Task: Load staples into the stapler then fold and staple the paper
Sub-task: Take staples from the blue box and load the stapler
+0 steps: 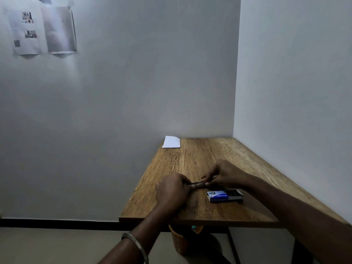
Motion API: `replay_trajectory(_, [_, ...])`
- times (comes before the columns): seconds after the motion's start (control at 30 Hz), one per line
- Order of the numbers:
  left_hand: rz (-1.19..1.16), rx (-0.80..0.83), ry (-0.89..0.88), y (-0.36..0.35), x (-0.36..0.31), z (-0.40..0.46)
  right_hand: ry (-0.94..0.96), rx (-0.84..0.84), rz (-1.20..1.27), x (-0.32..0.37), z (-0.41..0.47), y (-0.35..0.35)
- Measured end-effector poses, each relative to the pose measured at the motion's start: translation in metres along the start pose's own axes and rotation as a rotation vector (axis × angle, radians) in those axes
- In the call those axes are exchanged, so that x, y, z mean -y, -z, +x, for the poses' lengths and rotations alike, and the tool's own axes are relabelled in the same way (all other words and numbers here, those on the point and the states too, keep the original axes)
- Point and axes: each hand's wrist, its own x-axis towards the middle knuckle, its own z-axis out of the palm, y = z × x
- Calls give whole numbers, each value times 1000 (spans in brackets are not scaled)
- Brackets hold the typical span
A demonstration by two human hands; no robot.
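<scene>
A small metal stapler (196, 184) lies flat near the middle of the wooden table (209, 159), held at both ends. My left hand (172, 189) covers its left end, and my right hand (225, 175) pinches its right end with the fingertips. Most of the stapler is hidden by the fingers. A blue and white staple box (224, 195), slid partly open, sits just in front of my right hand. A folded white paper (171, 142) lies at the table's far left corner.
Walls close the table in at the back and right. An orange bin (180, 242) stands under the table's front edge. Printed sheets (42, 30) hang on the wall at upper left. A metal bangle (136, 244) circles my left wrist.
</scene>
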Motion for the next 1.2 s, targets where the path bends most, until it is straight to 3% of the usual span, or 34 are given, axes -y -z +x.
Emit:
replay_trajectory(0.1, [1, 4, -4, 0, 1, 0, 64, 27, -114, 4, -5, 8])
replay_trajectory(0.23, [-10, 11, -6, -1, 0, 0, 67, -196, 117, -4, -14, 14])
replay_trajectory(0.37, [-3, 11, -10, 0, 1, 0, -39, -3, 28, -20, -19, 5])
replay_trajectory(0.57, [-11, 33, 1, 4, -1, 0, -17, -122, 68, -28, -20, -5])
replay_trajectory(0.87, [104, 275, -41, 26, 15, 16, -14, -139, 187, -36, -22, -4])
replay_trajectory(1.2, [-283, 2, -182, 40, -20, 31, -37, -229, 501, -39, -25, -7])
